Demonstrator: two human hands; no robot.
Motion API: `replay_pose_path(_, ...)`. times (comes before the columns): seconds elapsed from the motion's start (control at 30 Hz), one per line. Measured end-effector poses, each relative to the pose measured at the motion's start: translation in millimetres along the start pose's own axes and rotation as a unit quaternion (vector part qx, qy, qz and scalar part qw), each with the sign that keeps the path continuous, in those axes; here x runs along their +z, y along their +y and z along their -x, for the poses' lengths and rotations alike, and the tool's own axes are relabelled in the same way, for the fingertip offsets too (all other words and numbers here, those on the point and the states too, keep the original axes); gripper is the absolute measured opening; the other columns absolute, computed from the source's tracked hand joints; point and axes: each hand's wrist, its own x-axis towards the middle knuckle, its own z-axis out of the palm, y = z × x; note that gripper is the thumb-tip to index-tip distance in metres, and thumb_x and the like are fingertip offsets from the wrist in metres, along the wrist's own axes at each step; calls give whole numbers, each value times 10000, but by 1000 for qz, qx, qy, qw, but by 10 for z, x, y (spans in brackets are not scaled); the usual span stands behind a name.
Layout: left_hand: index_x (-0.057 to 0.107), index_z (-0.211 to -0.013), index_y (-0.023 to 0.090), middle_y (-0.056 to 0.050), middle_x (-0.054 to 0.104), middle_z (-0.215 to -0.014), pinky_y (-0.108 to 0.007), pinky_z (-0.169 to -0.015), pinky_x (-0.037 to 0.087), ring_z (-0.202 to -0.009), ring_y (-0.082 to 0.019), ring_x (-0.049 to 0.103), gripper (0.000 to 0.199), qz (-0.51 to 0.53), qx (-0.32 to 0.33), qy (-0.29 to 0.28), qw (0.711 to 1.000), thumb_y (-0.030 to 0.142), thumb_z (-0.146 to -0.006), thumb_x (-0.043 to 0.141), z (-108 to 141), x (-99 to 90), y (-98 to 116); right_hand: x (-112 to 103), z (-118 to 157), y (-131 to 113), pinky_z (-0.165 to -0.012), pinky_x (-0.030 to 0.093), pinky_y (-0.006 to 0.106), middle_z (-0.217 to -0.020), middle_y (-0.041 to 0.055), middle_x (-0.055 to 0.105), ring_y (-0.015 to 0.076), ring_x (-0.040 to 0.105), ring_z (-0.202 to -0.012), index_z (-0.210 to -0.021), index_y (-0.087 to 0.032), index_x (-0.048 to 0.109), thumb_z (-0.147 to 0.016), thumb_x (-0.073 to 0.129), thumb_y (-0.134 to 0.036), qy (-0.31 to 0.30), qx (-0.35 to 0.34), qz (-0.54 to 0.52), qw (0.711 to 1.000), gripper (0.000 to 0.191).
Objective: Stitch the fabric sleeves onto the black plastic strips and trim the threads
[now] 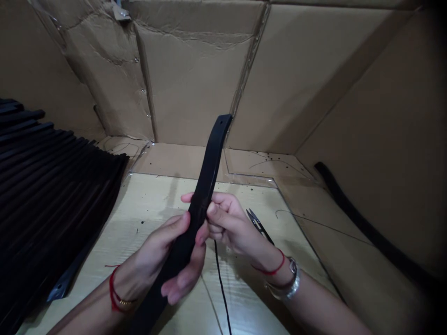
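Note:
A long black curved strip (210, 160) with a small hole near its upper end rises from the lower middle of the head view. My left hand (174, 251) is wrapped round its middle, thumb on the near face and fingers curling round the right edge. Just above, my right hand (226, 218) pinches at the strip's right edge, with one fingertip showing on the far side. A thin black cord (220, 274) hangs below my right hand; where its upper end goes is hidden by the fingers.
Several similar dark strips (63, 177) are stacked at the left. Small black snips (259, 225) lie behind my right wrist on the pale table (153, 200). Another black strip (366, 228) leans along the right side. Cardboard walls (199, 79) enclose the back and sides.

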Motion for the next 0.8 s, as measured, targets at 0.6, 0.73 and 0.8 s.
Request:
replay_pose_path(0.6,545,-734,151,37,529,-468,-134,-358,302,-353,-47,429,345,-287,72,286,911,471,-858,581,-33,153,179,179,94,-203,-399,185,237,-481,-51,343,76,257,-434,-629,-156,647,-870,606,-238,197,-131,358,903,258)
replay_pose_path(0.73,542,-716,150,33,531,-471,-140,-371,314,-370,-53,439,360,-309,81,312,895,484,-841,598,-44,153,176,203,112,-136,-401,175,244,-475,-58,311,71,234,-421,-642,-161,650,-886,580,-209,213,-170,388,880,258)
replay_pose_path(0.8,544,-716,151,33,537,-477,-140,-379,325,-378,-54,448,353,-314,89,320,890,476,-840,604,-43,157,168,212,112,-116,-407,176,246,-481,-58,298,71,228,-428,-630,-158,637,-888,572,-206,214,-169,381,883,270)
